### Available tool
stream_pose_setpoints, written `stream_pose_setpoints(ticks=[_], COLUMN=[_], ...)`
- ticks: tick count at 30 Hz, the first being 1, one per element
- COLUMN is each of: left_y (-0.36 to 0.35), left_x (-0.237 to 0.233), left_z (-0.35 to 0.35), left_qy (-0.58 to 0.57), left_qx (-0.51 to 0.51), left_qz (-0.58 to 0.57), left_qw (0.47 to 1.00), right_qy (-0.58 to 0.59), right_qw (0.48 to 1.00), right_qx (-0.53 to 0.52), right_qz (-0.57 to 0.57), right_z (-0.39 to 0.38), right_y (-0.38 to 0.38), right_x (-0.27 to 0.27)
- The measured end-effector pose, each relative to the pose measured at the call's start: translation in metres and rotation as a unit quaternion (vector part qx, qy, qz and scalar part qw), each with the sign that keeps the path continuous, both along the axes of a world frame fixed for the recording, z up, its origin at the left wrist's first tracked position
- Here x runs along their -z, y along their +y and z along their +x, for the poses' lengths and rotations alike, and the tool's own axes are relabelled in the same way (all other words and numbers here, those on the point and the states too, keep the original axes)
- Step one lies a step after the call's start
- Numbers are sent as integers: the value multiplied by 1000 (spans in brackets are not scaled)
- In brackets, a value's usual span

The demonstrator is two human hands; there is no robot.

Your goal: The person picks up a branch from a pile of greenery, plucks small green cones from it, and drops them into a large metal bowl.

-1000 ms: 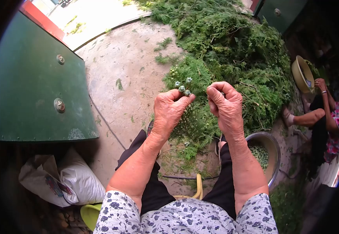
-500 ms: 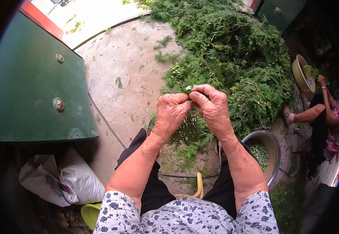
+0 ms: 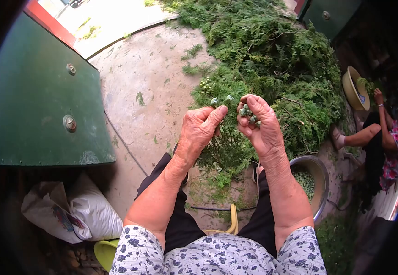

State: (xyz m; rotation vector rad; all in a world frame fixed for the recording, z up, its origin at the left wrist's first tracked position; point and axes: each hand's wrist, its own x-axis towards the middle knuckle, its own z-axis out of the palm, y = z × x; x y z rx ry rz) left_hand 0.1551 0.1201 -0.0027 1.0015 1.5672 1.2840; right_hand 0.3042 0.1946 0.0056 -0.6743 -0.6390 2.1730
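Note:
My left hand [image 3: 198, 130] pinches a green conifer sprig [image 3: 216, 153] between thumb and fingers. Two pale blue-green cones [image 3: 229, 98] stick up just past the fingertips, and the leafy part hangs below the hand. Close by on the right, my right hand [image 3: 265, 126] is curled around several small green cones [image 3: 245, 111], which show between thumb and fingers. The two hands are a little apart. Beneath my right forearm stands a metal basin [image 3: 326, 183] with many such cones [image 3: 303, 183] in it.
A large heap of conifer branches [image 3: 281, 68] lies ahead and right. A green metal door [image 3: 34, 101] stands left, above white sacks [image 3: 96, 211] and a yellow-green basin [image 3: 103, 254]. At right, another person [image 3: 375, 133] sits by a beige basin [image 3: 347, 87]. A cable [image 3: 128, 146] crosses the floor.
My hands were together at the sprig's tip; now the right has moved slightly right, away from the left, and turned so the cones in it show. The left still pinches the sprig.

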Motion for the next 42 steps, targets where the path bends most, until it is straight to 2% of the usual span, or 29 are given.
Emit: stream_pose_setpoints(ticks=[2,5,7,9,11,14,18,20,23,27,29,31,36,40,42], left_y=[0,1,2,2,3,4,3,2,1,0,1,0,-1,-3,-3], left_x=[-1,-4,-1,2,6,10,16,9,16,11,12,11,8,10,10], left_z=[2,6,9,13,14,13,8,7,5,4,3,3,3,4,5], left_qy=[-13,-13,-63,-99,-133,-261,-207,-107,-138,-114,-70,-49,-15,-38,-65], left_qx=[-1,4,-3,-6,-8,-28,-24,-7,-5,-18,-13,-9,4,4,3], left_qz=[-4,-11,20,16,13,55,52,47,50,35,15,17,28,31,43], left_qw=[1000,1000,998,995,991,964,977,993,989,993,997,999,999,999,997], right_qy=[-69,-118,-89,-40,-31,-25,-45,-88,-71,-64,-86,-183,-240,-245,-146], right_qw=[995,987,992,999,999,999,998,996,994,997,993,963,945,944,986], right_qx=[7,-6,-25,30,28,27,28,22,21,21,40,62,29,23,-28], right_qz=[76,112,85,15,-5,-31,-27,25,78,46,66,190,222,221,81], right_z=[-2,-5,-5,-10,-12,-13,-15,-18,-20,-18,-18,-17,-18,-16,-12], right_y=[1,-4,-3,-5,-9,-11,-14,-18,-21,-16,-18,-19,-20,-18,-14], right_x=[6,1,8,20,20,18,12,12,26,16,11,9,7,6,7])
